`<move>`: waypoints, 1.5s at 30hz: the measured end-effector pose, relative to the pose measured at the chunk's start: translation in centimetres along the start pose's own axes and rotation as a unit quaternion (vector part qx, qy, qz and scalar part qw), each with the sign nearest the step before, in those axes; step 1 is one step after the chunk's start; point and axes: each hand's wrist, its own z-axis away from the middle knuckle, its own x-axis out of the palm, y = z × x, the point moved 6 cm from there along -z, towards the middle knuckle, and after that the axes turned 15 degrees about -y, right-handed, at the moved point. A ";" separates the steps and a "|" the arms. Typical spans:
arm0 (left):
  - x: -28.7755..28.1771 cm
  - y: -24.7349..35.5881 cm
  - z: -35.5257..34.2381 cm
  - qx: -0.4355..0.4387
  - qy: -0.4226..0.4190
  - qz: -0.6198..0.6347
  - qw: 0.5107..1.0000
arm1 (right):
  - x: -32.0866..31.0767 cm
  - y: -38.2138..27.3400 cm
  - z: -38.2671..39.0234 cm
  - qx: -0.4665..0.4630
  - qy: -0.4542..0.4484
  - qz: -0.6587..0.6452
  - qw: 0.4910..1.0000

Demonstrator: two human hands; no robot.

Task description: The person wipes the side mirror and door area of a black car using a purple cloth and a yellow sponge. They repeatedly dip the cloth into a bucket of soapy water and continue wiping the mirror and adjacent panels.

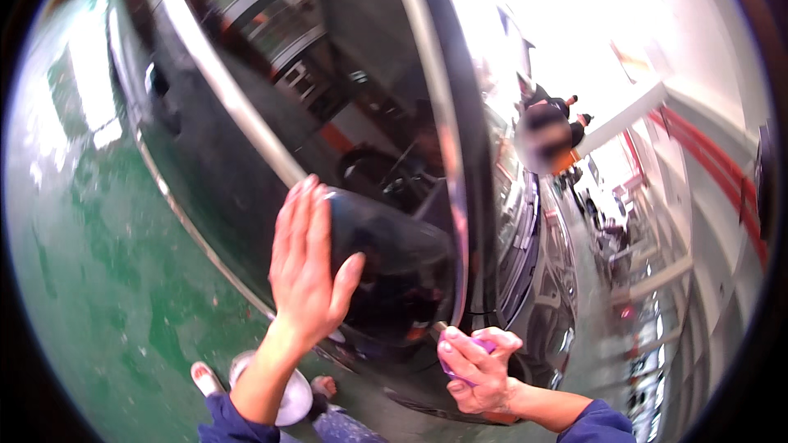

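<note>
While the left hand [308, 267] lies flat against the black side mirror [390, 267] of a glossy black car [246, 156], its fingers [300, 226] are spread narrow and straight, palm on the mirror housing's left edge, thumb hooked over the front face. Right hand [476, 369] sits low, just below the mirror's lower edge, fingers curled tight around a small purple object [484, 347]; what that object is cannot be told. Mirror projects from the door beside a bright chrome trim strip [238, 107] that runs diagonally up the bodywork. Green floor [98, 279] opens wide to the left of the car, with room there. To the right, the car's flank curves away toward a narrower aisle with red and white railings [698, 164]; another person [546, 131] stands far off there, well apart. A white shoe [205, 379] shows near the lower edge.
</note>
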 end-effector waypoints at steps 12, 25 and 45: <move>7.2 13.3 14.2 0.016 -0.416 0.259 0.872 | -1.1 -2.0 3.7 0.142 0.183 -0.465 0.854; 1.9 14.9 11.3 -0.290 -0.299 0.393 0.820 | 8.3 -3.2 3.1 0.188 0.140 -0.873 0.428; -1.5 15.0 11.8 -0.277 -0.378 0.383 0.796 | 3.5 1.1 3.5 0.216 0.052 -0.712 0.667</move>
